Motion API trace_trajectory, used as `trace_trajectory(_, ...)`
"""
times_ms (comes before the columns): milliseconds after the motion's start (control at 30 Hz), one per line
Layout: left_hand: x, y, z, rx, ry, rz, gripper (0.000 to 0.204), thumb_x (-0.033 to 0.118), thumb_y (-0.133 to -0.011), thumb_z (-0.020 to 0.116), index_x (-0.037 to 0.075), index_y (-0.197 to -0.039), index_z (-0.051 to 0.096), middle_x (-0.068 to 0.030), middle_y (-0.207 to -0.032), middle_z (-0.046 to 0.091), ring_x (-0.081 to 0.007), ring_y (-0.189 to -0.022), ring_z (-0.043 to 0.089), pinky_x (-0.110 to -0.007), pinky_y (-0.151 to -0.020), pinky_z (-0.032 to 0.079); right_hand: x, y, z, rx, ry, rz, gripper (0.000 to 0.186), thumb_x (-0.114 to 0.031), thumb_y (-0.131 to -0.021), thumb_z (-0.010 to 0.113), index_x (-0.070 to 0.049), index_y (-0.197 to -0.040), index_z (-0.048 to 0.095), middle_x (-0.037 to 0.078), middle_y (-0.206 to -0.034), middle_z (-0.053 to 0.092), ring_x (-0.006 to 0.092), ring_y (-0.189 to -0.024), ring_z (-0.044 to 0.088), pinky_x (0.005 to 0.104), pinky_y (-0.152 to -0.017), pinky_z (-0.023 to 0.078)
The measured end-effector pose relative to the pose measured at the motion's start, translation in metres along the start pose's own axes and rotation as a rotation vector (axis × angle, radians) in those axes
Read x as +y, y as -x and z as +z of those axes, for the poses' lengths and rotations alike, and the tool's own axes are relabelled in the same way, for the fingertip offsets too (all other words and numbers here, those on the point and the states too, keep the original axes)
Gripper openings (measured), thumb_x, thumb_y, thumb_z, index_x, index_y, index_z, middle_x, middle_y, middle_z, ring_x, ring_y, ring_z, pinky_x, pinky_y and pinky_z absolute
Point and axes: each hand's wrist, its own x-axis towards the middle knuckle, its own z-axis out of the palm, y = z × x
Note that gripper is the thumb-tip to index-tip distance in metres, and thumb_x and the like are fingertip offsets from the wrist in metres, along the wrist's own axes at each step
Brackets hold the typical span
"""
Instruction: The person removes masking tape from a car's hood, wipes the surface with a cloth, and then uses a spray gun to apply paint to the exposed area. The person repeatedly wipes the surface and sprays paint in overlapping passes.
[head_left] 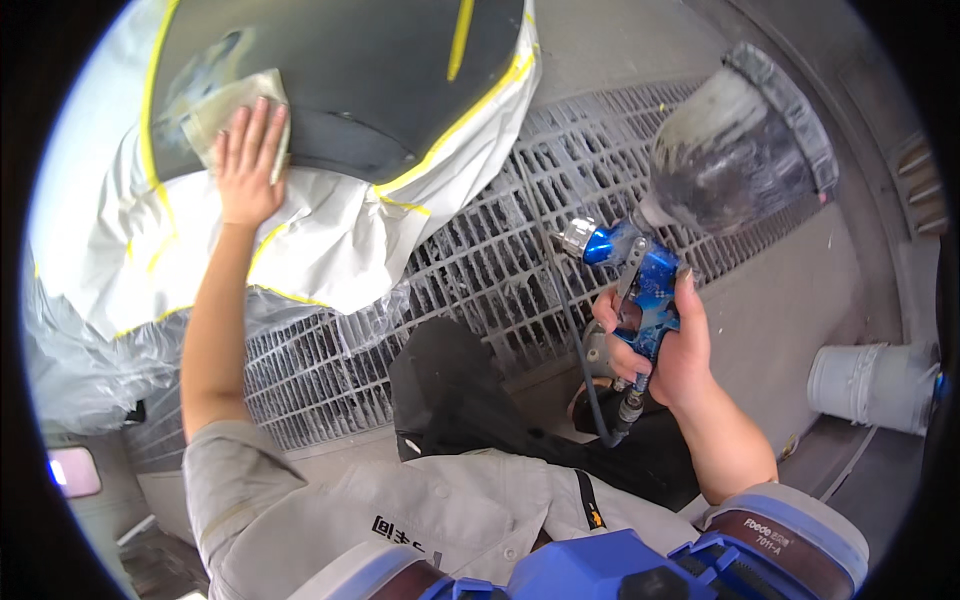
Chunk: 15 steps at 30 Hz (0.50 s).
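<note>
My left hand (247,180) reaches forward and lies flat, fingers stretched out, on a pale, thin wiping cloth (215,112). Beneath the cloth is a dark, glossy curved panel (370,65), bordered by yellow masking tape (455,135) and white masking paper (345,235). My right hand (675,345) is wrapped round the grip of a blue spray gun (650,275) with a silver nozzle, which points left. On top of the gun sits a large, paint-stained cup (730,150), tilted to the upper right. A hose (575,350) joins the gun at the base of its grip.
Below the panel runs a paint-crusted metal floor grating (480,260). Clear plastic sheeting (90,370) hangs at the left. A whitish bucket (870,385) lies at the right. My dark-trousered knee (445,370) and a blue respirator (600,570) fill the lower part.
</note>
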Motion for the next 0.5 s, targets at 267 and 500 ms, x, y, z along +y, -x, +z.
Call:
trace_trajectory(267,0.112,0.012,0.025,-0.267,0.243,0.271,0.084,0.019,-0.087,0.061,0.021,-0.168,0.041,-0.0069,-0.177,0.034,-0.0237,-0.164,0.028,-0.047,-0.134,0.016,0.019,-0.007,0.009,-0.084,0.076,0.060,0.086,-0.085,-0.102,0.034,-0.002,-0.107,0.059,0.003,-0.099,0.061,0.0074,-0.047,0.039,0.0257,-0.046,0.035)
trace_trajectory(500,0.035,-0.022,-0.036,0.474,0.026,-0.547,0.073,0.030,-0.098,0.066,0.022,-0.167,0.044,-0.0134,-0.176,0.032,-0.0397,-0.163,0.025,-0.061,-0.128,0.022,0.025,-0.017,0.025,-0.177,0.058,0.091,0.081,-0.080,-0.106,0.026,-0.006,-0.113,0.059,0.003,-0.100,0.060,0.0092,-0.048,0.038,0.0276,-0.048,0.037)
